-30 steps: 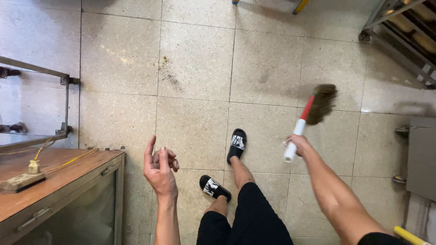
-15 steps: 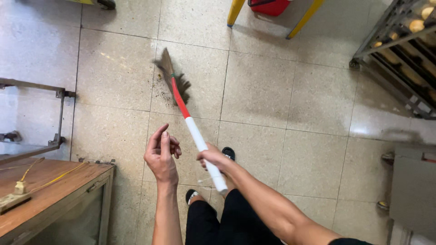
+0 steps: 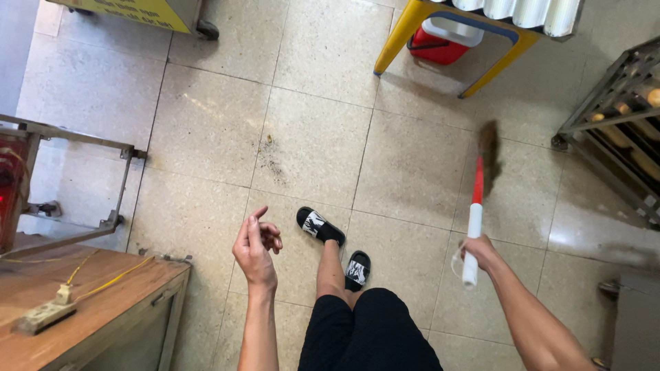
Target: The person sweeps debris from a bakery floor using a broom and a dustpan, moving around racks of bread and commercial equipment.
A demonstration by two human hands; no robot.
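One hand (image 3: 479, 251) grips a seemingly blurred broom (image 3: 479, 199).

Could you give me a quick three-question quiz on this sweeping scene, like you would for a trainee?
1. True or false: the left hand holds a dustpan.
2. Which hand grips the broom? A) left B) right C) both
3. Fill in: the small dirt pile lies on the tiled ____.

Key: 1 false, the hand is empty. 2 B, the right hand is closed on the white end of the handle. 3 floor.
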